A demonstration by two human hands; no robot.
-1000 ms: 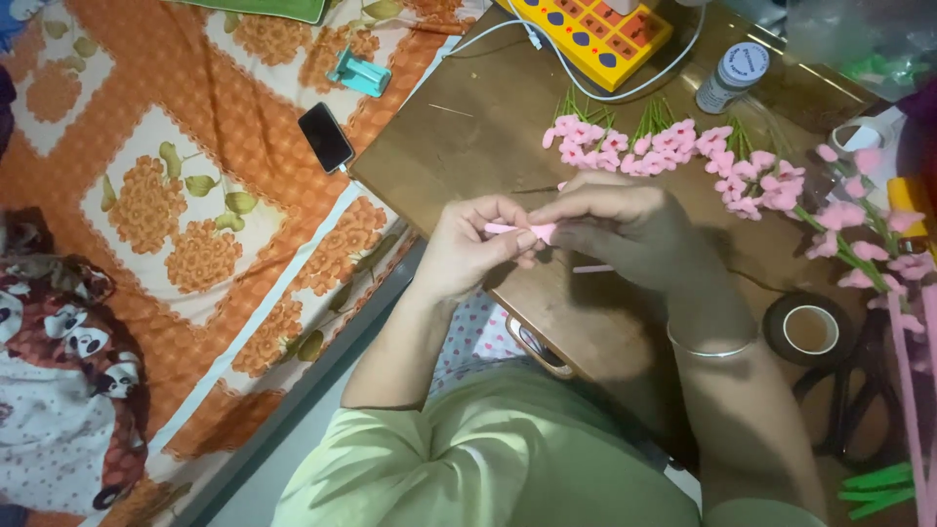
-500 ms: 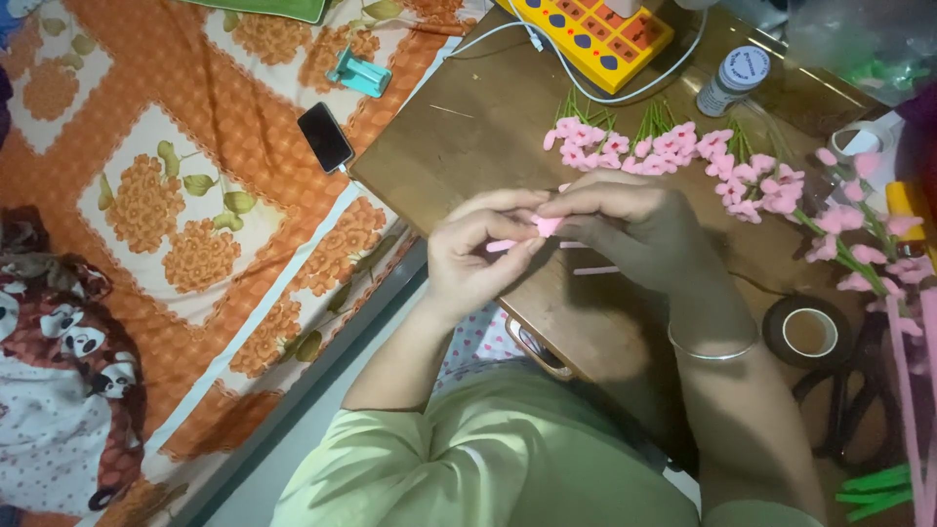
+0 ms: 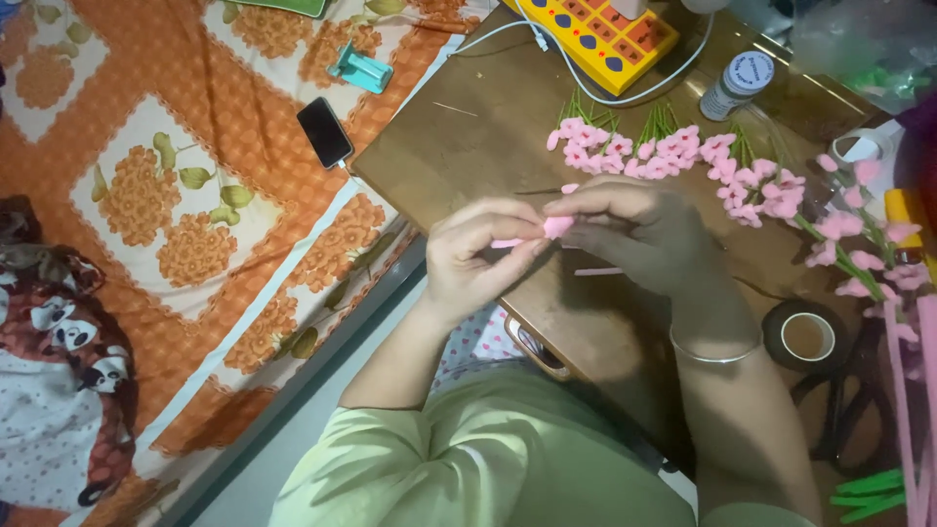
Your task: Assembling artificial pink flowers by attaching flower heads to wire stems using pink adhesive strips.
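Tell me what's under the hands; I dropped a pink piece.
Below the left hand and right hand lies a pink stick on the brown table. Anything directly beneath the palms is hidden.

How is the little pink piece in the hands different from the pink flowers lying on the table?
The pink piece is pinched between the fingertips of the left hand and right hand; the pink flowers lie untouched on the wooden table. The piece is a single bit with no green stem showing, while the flowers are many, in a row, with green stems. Both are the same pink.
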